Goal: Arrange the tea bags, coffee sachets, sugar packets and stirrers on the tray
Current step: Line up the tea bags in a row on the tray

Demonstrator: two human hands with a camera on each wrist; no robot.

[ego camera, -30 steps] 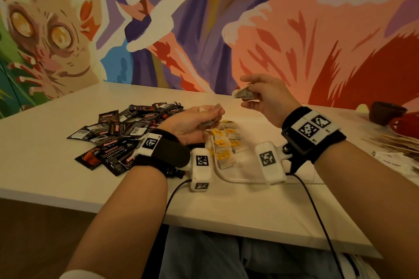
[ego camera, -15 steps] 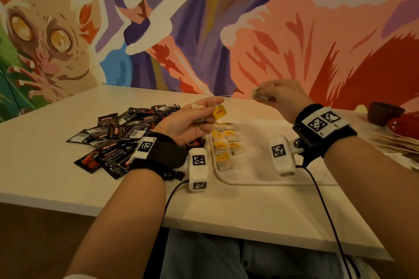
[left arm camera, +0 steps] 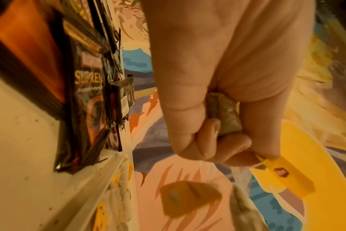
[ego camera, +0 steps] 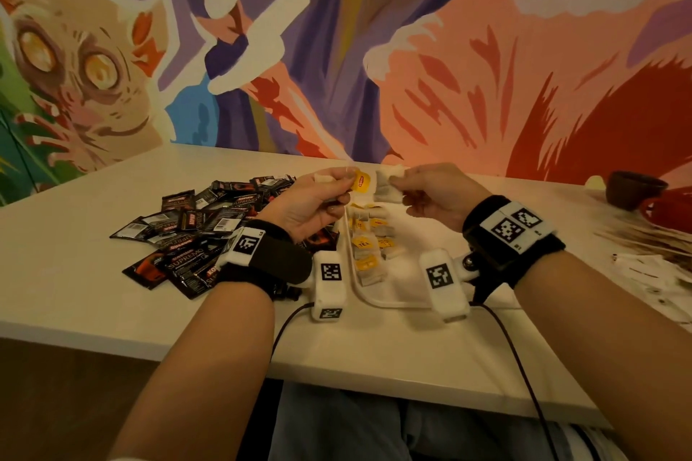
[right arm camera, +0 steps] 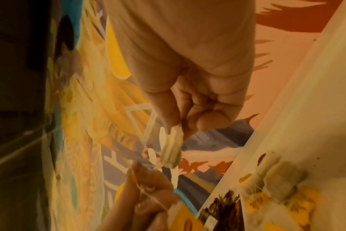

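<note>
Both hands are raised together above the far end of the white tray [ego camera: 378, 301]. My right hand [ego camera: 398, 183] pinches a tea bag [ego camera: 385, 185] by its top edge, and the bag [right arm camera: 172, 150] hangs from thumb and fingers. My left hand [ego camera: 346, 187] pinches that bag's yellow tag [ego camera: 361, 181] on its string. In the left wrist view the tag [left arm camera: 284, 173] sticks out past the fingertips, and a second tea bag [left arm camera: 223, 115] is tucked in the curled fingers. Several tea bags with yellow tags [ego camera: 369, 247] lie in rows at the tray's left end.
A heap of black coffee sachets [ego camera: 194, 232] lies on the table left of the tray. At the far right are wooden stirrers [ego camera: 636, 236], white sugar packets [ego camera: 659, 273], a dark bowl [ego camera: 633, 189] and a red cup [ego camera: 670, 211]. A mural wall stands behind the table.
The hands had pulled apart with the string taut between them. They have now come back together, with the yellow tag brought up beside the bag.
</note>
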